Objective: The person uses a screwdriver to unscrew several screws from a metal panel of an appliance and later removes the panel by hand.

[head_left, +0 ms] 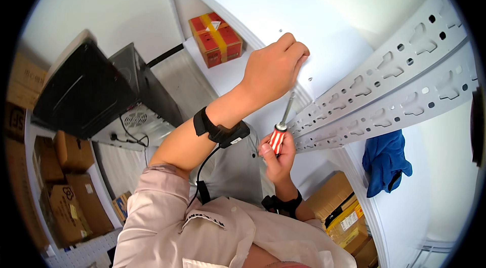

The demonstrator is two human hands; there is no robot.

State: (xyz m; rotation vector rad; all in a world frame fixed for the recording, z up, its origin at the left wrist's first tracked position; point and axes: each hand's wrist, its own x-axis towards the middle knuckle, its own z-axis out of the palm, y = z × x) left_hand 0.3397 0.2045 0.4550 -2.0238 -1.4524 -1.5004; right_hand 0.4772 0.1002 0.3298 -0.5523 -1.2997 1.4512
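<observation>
My right hand [278, 159] grips a screwdriver [277, 139] by its red-and-white striped handle. The metal shaft points up and slightly right, its upper end just below my left hand [273, 65]. That hand is closed above the white shelf board [334, 40], fingers bent and pressed together; their tips are turned away, so whatever they pinch is hidden. Close to the fingers, small dark specks mark the board. A white perforated metal post [374, 78] runs beside both hands toward the upper right.
A red carton [216, 40] with yellow tape sits on a lower shelf. Blue cloth [387, 161] lies on the board at right, above brown boxes [331, 197]. On the left are a black monitor [83, 83], a computer case [144, 85] and a rack of cardboard boxes [71, 202].
</observation>
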